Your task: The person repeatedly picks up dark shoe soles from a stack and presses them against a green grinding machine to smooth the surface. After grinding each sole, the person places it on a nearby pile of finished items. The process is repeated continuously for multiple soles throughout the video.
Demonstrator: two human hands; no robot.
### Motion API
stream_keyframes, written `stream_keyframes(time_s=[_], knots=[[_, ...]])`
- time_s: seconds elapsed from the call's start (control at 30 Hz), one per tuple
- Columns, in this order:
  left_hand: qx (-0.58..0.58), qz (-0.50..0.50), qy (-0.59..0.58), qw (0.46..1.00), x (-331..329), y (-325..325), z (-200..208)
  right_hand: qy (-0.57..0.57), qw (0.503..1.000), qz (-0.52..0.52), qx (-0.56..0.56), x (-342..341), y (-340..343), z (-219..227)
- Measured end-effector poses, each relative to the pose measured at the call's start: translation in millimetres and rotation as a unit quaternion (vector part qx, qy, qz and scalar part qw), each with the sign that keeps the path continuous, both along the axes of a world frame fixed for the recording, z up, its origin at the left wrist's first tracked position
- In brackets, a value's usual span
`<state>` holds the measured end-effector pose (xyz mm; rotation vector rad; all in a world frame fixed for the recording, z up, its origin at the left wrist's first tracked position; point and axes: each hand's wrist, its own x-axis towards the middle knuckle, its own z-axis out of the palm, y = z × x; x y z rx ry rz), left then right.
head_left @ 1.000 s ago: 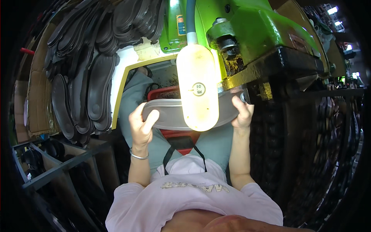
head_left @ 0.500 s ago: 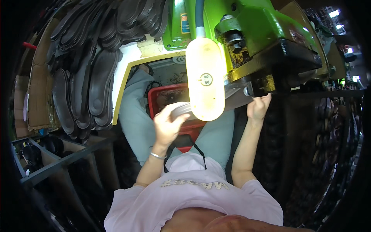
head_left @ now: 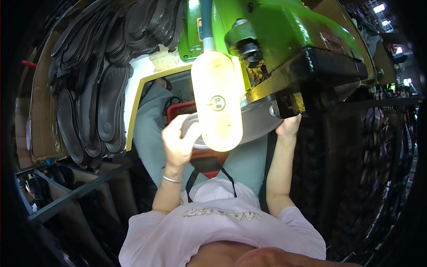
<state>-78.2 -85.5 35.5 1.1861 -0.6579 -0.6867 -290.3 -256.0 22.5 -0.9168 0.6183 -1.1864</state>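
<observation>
Shoe sole (head_left: 259, 122) — grey, long, curved

Left hand (head_left: 175, 144) and right hand (head_left: 288, 127): two in all, one each
Grey sole (head_left: 258, 121) between them: one
Lit oval lamp (head_left: 217, 127): one
Green machine (head_left: 287, 33): one
Silver bracelet (head_left: 171, 180): one
Black straps (head_left: 191, 180): two
Red bin (head_left: 176, 109): at least one
Stacked soles (head_left: 110, 107): more than ten, overlapping, exact count unreadable

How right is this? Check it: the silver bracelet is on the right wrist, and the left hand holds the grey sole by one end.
Wrong side: the head view shows the silver bracelet on the left wrist. The left hand does hold the grey sole by one end.
</observation>
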Motion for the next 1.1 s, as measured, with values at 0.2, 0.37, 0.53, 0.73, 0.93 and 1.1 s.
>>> stream_keyframes(time_s=[0.2,0.37,0.53,0.73,0.93,1.1], knots=[[0.034,-0.014,0.145,0.989,38,44,-17,0.05,0.998,0.023,-0.029,33,47,-1],[0.097,-0.069,0.191,0.974,43,89,-50,0.14,0.982,0.076,-0.103,54,62,5],[0.184,-0.396,-0.011,0.899,22,70,-54,0.151,0.977,0.098,-0.11,58,59,10],[0.091,-0.121,-0.144,0.978,-37,-37,-32,0.208,0.966,-0.041,-0.149,45,79,0],[0.098,-0.053,-0.144,0.983,-64,-38,-40,0.24,0.941,0.189,0.143,-44,186,-41],[0.057,-0.036,-0.062,0.996,-61,-24,-39,0.216,0.968,0.052,0.114,-102,174,-39]])
